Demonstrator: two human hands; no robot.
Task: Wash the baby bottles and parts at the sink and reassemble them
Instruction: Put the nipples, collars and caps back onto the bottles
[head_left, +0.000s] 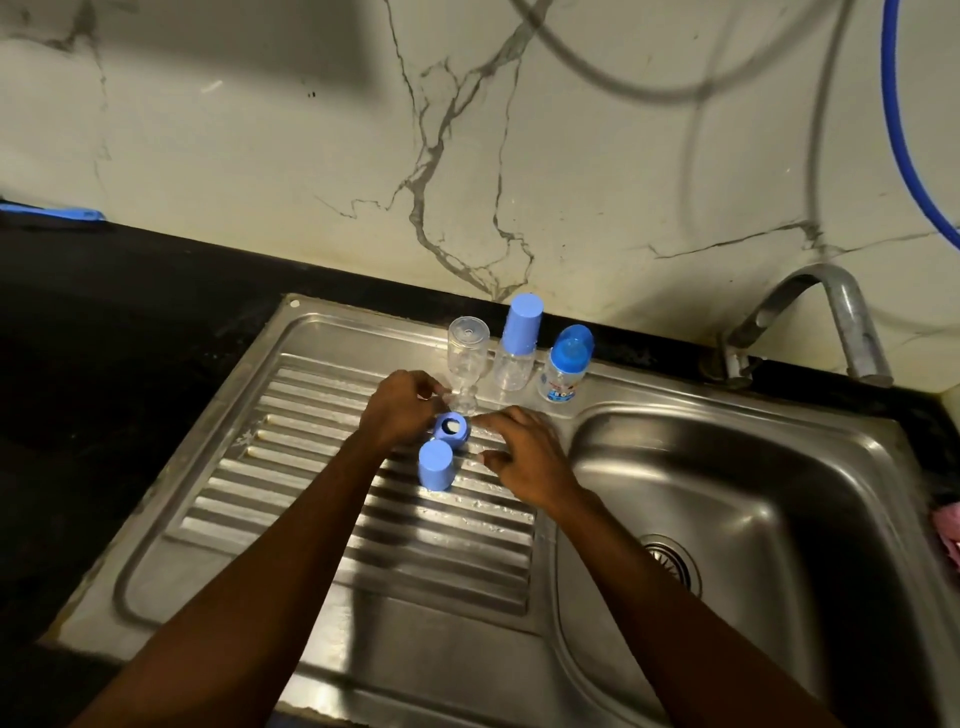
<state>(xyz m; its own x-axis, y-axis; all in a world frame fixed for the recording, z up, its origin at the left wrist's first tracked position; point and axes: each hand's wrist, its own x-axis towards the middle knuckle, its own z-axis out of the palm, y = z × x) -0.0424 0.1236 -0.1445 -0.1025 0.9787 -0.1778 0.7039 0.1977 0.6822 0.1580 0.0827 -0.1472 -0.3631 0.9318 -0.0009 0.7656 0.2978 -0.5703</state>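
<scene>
**Left hand** (400, 408): fingers curled, set against one blue screw ring (451, 428) that lies on the drainboard (291, 467). Whether it grips the ring or the bottle neck just beyond its fingertips cannot be told.

**Right hand** (519, 447): fingers loosely spread and holding nothing. The forefinger and thumb reach toward the ring from the opposite side.

**Ring:** one, loose, between the two hands, with a pale part showing in its opening.

**Loose blue cap** (435, 465): one, standing mouth-down just behind the ring on the person's side, between the two wrists.

**Bottles:** three, in a row just beyond the hands at the back of the drainboard.
- The upturned bottle (467, 358) is clear and neck-down, nearest the left fingertips.
- The capped bottle (511, 371) stands beyond the right forefinger and carries a second blue cap.
- The printed bottle (563, 376) is furthest to the right and has a blue top.

**Surroundings:** one basin (727, 467) and one tap (831, 312) lie to the right of the right hand. Dark counter (104, 312) lies to the left of the left hand.
</scene>
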